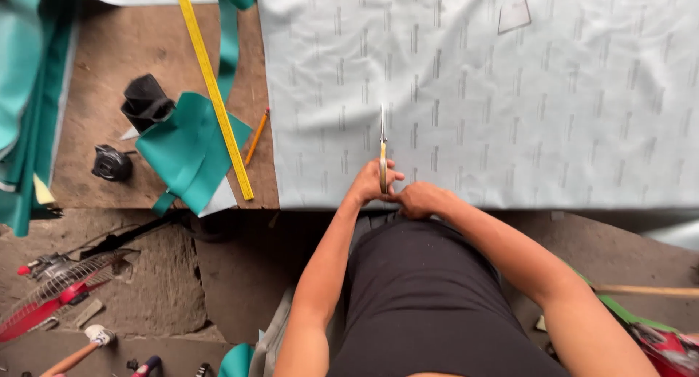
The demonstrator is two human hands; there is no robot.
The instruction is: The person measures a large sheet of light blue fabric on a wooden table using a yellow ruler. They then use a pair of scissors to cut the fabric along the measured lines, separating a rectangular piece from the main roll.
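Looking down from the head camera: at far left, folded teal fabric hangs over the edge of the brown tabletop. On the tabletop lie a small black round object, a crumpled black cloth and a teal fabric piece. A yellow ruler runs diagonally across that piece, with an orange pencil just beside it. On the stone floor below sits a red fan grille. At centre, the left hand is closed around the handles of the scissors, whose blades point away from the person along the pale grey patterned fabric, which covers the right part of the tabletop. The right hand is curled shut at the near hem of this fabric, touching the left hand; what it grips cannot be told. A small triangle is drawn on the fabric near the top edge.
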